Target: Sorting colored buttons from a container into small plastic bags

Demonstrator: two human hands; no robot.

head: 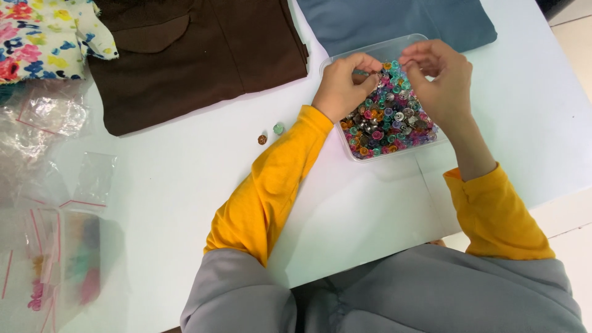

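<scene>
Best kept low over clear tray [345, 59]: left hand [339, 86] and right hand [439, 77] each pinching a small snap button [377, 79], fingertips pressed together.

Brown cloth [185, 55], blue cloth [394, 21], floral fabric [43, 34], clear bags [43, 117] on white table [172, 203]

A sewing worktable: folded fabrics [185, 55], tub of coloured snap buttons [388, 117].

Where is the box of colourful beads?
The bead box sits on the white table, upper centre-right, under both hands, just below the blue cloth.
</scene>
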